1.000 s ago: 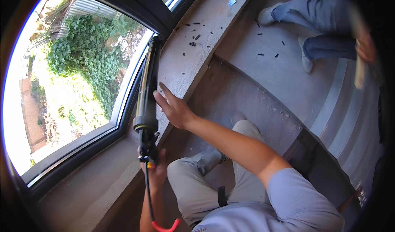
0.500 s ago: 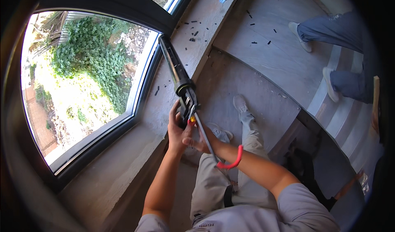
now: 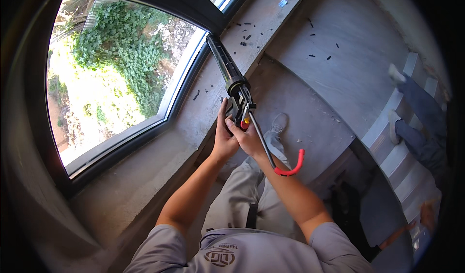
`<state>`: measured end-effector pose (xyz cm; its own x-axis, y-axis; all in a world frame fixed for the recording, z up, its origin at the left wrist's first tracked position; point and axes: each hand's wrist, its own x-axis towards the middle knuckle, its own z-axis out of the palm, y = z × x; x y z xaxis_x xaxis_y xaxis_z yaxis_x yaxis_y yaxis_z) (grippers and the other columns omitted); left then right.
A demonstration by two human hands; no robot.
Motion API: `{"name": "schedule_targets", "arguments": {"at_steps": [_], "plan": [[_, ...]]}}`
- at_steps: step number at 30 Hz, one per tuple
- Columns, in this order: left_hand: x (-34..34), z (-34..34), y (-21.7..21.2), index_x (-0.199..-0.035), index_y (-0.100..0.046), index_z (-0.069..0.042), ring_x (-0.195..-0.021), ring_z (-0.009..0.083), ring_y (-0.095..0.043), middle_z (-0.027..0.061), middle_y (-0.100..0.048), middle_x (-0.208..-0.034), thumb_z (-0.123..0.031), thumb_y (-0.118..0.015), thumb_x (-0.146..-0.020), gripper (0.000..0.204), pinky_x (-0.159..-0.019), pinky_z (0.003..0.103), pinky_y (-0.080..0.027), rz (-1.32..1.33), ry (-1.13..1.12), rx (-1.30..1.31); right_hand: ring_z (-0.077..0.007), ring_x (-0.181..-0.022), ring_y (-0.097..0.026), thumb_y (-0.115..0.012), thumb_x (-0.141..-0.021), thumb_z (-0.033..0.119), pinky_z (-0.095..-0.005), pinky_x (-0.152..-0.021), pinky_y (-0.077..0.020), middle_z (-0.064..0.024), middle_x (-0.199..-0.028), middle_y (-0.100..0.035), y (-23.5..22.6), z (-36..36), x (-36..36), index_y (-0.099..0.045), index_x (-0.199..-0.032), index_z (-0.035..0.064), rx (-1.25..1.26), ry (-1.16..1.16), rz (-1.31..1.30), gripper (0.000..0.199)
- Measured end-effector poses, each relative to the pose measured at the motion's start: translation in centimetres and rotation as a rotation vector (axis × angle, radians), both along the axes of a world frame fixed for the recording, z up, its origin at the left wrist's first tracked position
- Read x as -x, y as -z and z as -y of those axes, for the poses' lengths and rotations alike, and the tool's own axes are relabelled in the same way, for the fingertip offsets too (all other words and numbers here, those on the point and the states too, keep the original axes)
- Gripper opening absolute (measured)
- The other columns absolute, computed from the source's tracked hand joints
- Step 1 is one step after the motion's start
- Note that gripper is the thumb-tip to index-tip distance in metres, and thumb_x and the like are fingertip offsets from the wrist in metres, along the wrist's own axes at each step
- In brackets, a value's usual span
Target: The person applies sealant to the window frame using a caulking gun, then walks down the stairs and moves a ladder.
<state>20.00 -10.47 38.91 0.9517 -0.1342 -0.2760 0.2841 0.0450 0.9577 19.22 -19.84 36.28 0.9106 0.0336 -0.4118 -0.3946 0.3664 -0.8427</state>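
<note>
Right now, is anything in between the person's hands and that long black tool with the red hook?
Nothing that I can see: the left hand and right hand are both touching the caulking gun at its handle end.

ledge, floor and stairs

leafy green vines [image 3: 111,55] outside. black scraps [image 3: 248,37] strewn over the rough ledge [image 3: 181,133]; small blue-and-white piece [image 3: 283,3] near its far end. more black bits [image 3: 329,57] on the grey floor [image 3: 348,86]. at right, pale steps [image 3: 387,164]; another person's legs [image 3: 420,96] there, blue trousers [image 3: 411,137], light shoes [image 3: 394,127].

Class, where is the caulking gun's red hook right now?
In the head view, right of centre, the red hook ends the rod, beside the right forearm.
</note>
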Motion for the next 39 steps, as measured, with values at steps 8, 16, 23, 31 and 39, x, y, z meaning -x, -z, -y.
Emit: {"name": "schedule_targets", "arguments": {"at_steps": [8, 16, 23, 31, 39], "plan": [[-0.7, -0.1, 0.0, -0.162, -0.004, -0.008, -0.13, 0.0252, -0.051, 0.0171, -0.046, -0.145, 0.006, -0.066, -0.082, 0.102, -0.11, 0.039, -0.041, -0.14, 0.081, 0.167, -0.0271, -0.086, -0.071, -0.072, -0.085, 0.014, -0.0377, -0.077, -0.0544, -0.0133, -0.092, -0.071, -1.5, 1.5, -0.5, -0.063, -0.108, 0.0012, 0.176, 0.035, -0.003, 0.028], [-6.6, -9.8, 3.7, -0.15, -0.039, 0.003, -0.071, 0.0168, -0.063, 0.0079, -0.065, -0.085, -0.038, -0.053, -0.1, 0.066, -0.077, 0.032, -0.054, -0.215, 0.294, -0.288, -0.01, -0.075, -0.065, -0.069, -0.091, 0.007, -0.0305, -0.065, -0.0505, -0.0028, -0.084, -0.068, -1.3, -1.3, 0.5, -0.066, -0.1, 0.0001, 0.29, 0.237, -0.115, 0.012], [-20.3, -7.2, 16.4, -0.149, -0.036, 0.001, -0.1, 0.0273, -0.061, 0.0186, -0.056, -0.121, -0.083, -0.04, -0.089, 0.103, -0.087, 0.046, -0.053, -0.512, -0.067, 0.054, -0.0179, -0.111, -0.062, -0.062, -0.089, -0.006, -0.0321, -0.094, -0.0493, -0.0123, -0.122, -0.065, -0.2, -3.8, 3.4, -0.057, -0.127, -0.0042, 0.219, 0.234, -0.115, 0.038], [-24.3, -3.9, 17.4, -0.111, -0.05, -0.003, -0.09, 0.0273, -0.065, 0.0143, -0.061, -0.096, -0.047, -0.064, -0.09, 0.051, -0.082, 0.043, -0.055, -0.658, -0.229, 0.314, -0.0276, -0.127, -0.057, -0.054, -0.087, -0.003, -0.0397, -0.11, -0.0411, -0.0179, -0.135, -0.058, 2.3, -1.3, 2.8, -0.052, -0.136, -0.0054, 0.113, 0.194, -0.086, 0.048], [-25.9, -3.3, 18.1, -0.098, -0.05, -0.006, -0.06, 0.0195, -0.063, 0.0081, -0.058, -0.072, -0.032, -0.057, -0.096, 0.026, -0.065, 0.034, -0.057, -0.668, -0.245, 0.293, -0.0299, -0.121, -0.06, -0.062, -0.091, 0.008, -0.0415, -0.104, -0.0471, -0.0191, -0.126, -0.063, 2.6, 3.5, 1.7, -0.052, -0.135, -0.0076, 0.327, -0.016, -0.071, 0.047]]}}
